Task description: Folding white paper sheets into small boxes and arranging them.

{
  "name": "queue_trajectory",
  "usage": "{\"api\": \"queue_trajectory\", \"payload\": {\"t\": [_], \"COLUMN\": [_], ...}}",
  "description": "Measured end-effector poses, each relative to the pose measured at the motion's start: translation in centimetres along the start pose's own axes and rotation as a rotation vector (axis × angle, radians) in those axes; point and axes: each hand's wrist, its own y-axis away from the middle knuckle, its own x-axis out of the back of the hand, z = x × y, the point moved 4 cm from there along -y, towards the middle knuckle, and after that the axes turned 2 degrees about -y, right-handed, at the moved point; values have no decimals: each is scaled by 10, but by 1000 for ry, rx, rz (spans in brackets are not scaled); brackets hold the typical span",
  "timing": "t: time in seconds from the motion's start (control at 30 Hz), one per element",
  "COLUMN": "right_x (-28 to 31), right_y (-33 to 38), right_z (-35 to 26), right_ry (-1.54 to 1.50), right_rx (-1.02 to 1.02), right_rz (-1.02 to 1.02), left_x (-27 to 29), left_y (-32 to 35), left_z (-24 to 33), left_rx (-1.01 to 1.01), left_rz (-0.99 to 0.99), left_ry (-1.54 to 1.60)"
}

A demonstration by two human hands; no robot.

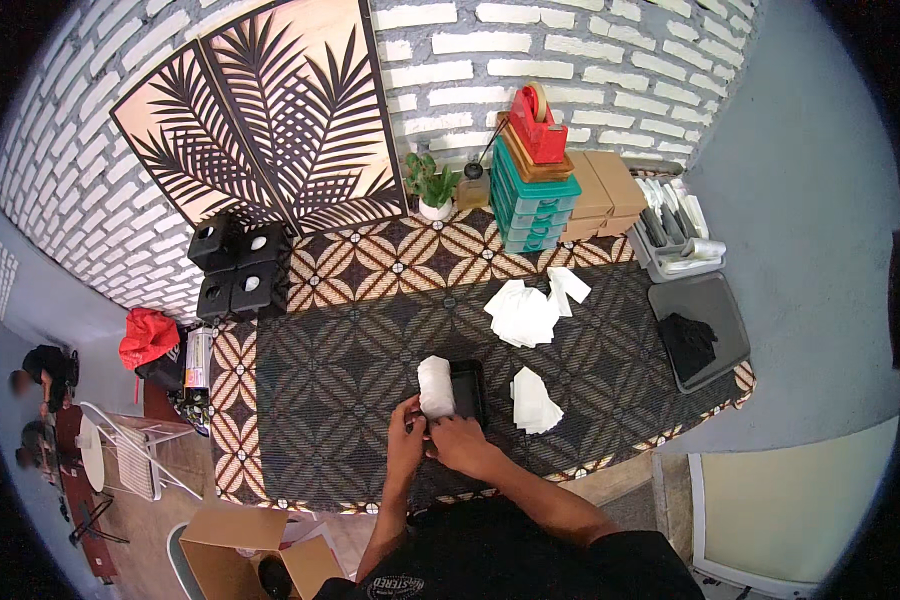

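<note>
A white, rounded bundle (436, 386), perhaps wrapped or padded, lies upright to my view near the front of the table. A black rectangular tray or box (468, 385) sits directly to its right, partly covered by it. My left hand (405, 438) is closed at the bundle's near left end, fingers curled against it. Bent fingers of my right hand (459, 444) press on its near end, close to the left fingertips. What exactly lies between the fingertips is too small to make out. To the right is a small fanned stack of white paper slips (536, 402).
A larger pile of white slips (522, 313) lies farther back. At the right are a grey tray (712, 365) with black cloth and a bin (675, 255) of packets. Teal drawers (533, 205) stand behind, black boxes (240, 268) back left. An open carton (232, 555) is below.
</note>
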Motion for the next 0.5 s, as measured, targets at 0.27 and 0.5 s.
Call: {"api": "queue_trajectory", "payload": {"t": [0.27, 0.5], "right_x": [3, 8], "right_y": [-10, 2], "right_z": [2, -1], "right_ry": [91, 43], "right_rx": [-28, 0], "right_rz": [127, -13], "left_x": [1, -5], "left_y": [-1, 4], "left_z": [3, 19], "left_rx": [-109, 22], "left_rz": [0, 1], "left_ry": [-143, -66]}}
